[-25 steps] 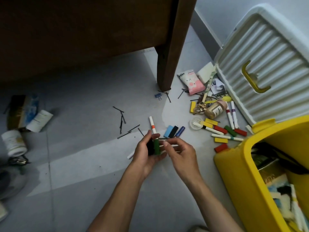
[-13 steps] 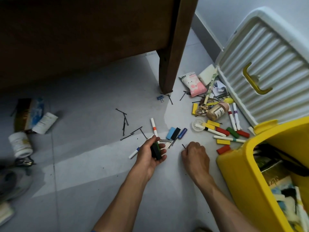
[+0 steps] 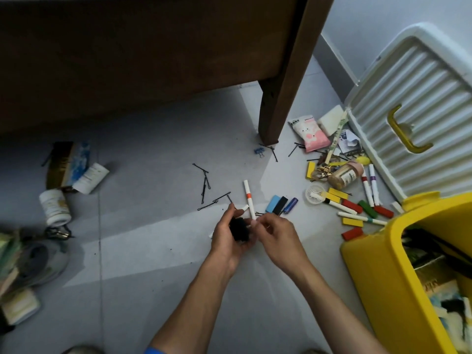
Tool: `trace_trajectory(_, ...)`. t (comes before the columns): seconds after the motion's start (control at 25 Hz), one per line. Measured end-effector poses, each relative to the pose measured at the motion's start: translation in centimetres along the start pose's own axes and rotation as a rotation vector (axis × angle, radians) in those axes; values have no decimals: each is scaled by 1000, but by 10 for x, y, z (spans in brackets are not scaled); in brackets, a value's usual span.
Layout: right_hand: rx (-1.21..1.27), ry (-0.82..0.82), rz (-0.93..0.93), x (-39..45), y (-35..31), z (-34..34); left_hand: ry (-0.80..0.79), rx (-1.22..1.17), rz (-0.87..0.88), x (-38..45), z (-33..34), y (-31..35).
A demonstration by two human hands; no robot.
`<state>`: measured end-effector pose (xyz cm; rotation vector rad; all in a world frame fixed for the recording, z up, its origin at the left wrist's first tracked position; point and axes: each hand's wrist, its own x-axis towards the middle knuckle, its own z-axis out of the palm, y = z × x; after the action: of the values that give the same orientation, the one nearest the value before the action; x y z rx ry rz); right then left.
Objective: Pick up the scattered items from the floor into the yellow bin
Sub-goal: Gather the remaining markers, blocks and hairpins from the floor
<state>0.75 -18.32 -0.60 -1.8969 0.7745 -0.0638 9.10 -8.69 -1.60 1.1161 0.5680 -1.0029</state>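
Left hand (image 3: 228, 237) curls around a dark, blurred block-shaped object (image 3: 239, 229) — identity unclear. Right hand (image 3: 277, 236) meets it, fingertips pinched beside the object. Open yellow plastic bin (image 3: 378, 274) stands well right; white orange-banded marker (image 3: 248, 198) lies just beyond both hands.

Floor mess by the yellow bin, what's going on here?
A person is tidying up. The left hand grips a small black bundle, and the right hand pinches at it. White marker pens, coloured blocks and black hairpins lie scattered on the grey floor beside the open yellow plastic bin.
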Motion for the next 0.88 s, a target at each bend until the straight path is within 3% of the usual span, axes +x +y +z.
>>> trace_trajectory(0.08,-305,69,-147,5,9,-2,39,-24,-2,1,-3,4)
trace_trajectory(0.2,-769,-41,-222,12,29,-5,85,-31,-14,2,-8,9)
trace_trajectory(0.28,-902,-68,-208,12,36,-5,66,-75,-14,2,-13,11)
trace_trajectory(0.36,-795,-21,-124,9,35,-5,56,-103,3,3,-17,10)
trace_trajectory(0.48,-120,50,63,6,14,-1,61,-133,32,5,-17,7)
trace_trajectory(0.56,57,22,-20,7,-2,10,42,-166,40,5,-15,6)
trace_trajectory(0.64,-66,100,-97,14,-11,21,18,-200,41,4,-17,9)
trace_trajectory(0.76,-376,259,-27,37,-5,26,46,-188,56,5,-27,17)
trace_trajectory(0.88,-658,113,22,56,4,32,70,-210,67,4,-44,24)
